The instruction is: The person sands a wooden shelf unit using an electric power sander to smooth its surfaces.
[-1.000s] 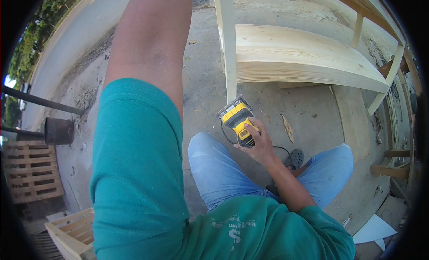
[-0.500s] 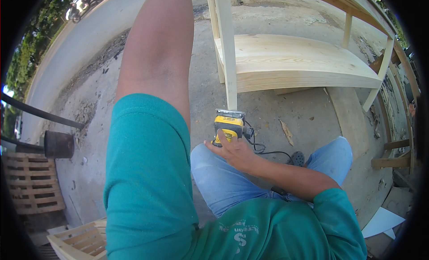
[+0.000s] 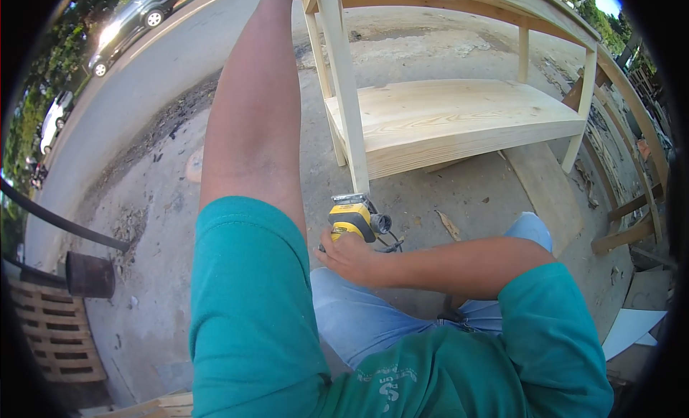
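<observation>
My right hand [image 3: 349, 258] is wrapped round the rear body of a yellow and black power sander [image 3: 352, 220]. The sander's flat metal pad meets or overlaps the lower end of the near leg [image 3: 346, 109] of a pale wooden table; whether they touch is unclear. A black cord trails from the tool beside my hand. My left arm stretches up to the table's near top corner, and the hand lies beyond the frame's upper edge. Below the tabletop [image 3: 459, 0] is a broad wooden shelf [image 3: 459, 105], joined to the legs.
Wooden frames [image 3: 631, 202] stand at the right, near white offcuts [image 3: 631, 328]. A dark bucket [image 3: 90, 274], a slatted pallet [image 3: 57, 332] and a curved dark bar [image 3: 64, 220] are at the left. Beyond the concrete ground is a road with cars [image 3: 133, 26].
The view has shifted, and the table and sander appear further left. My right hand has turned the sander slightly, showing its round side port. Cars now show on the road.
</observation>
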Demonstrator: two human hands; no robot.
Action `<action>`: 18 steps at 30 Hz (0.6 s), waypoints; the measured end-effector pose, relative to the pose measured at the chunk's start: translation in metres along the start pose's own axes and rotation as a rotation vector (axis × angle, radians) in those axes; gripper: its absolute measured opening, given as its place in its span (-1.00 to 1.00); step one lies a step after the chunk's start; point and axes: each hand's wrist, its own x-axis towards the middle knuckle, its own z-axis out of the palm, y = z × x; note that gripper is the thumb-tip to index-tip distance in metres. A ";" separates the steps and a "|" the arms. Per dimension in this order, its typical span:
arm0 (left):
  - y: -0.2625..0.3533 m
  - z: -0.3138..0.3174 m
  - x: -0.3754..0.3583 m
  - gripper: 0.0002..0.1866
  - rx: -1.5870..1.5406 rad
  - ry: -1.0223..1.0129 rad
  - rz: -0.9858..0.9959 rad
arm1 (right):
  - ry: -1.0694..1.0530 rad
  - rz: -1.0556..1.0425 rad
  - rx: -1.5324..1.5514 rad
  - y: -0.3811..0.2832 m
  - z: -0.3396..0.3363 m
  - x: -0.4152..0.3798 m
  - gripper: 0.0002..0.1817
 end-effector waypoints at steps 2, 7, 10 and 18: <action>-0.021 -0.006 0.015 -0.64 -0.026 -0.054 0.006 | 0.051 0.052 -0.068 0.022 -0.040 0.013 -0.51; -0.021 -0.026 0.021 -0.56 0.142 -0.176 0.073 | 0.152 0.170 -0.298 0.079 -0.149 0.030 -0.42; -0.004 -0.039 0.024 -0.52 0.297 -0.276 -0.081 | 0.175 0.261 -0.276 0.104 -0.208 0.035 -0.53; 0.060 -0.057 0.010 -0.16 0.572 -0.559 -0.236 | 0.425 0.326 -0.393 0.157 -0.295 0.032 -0.70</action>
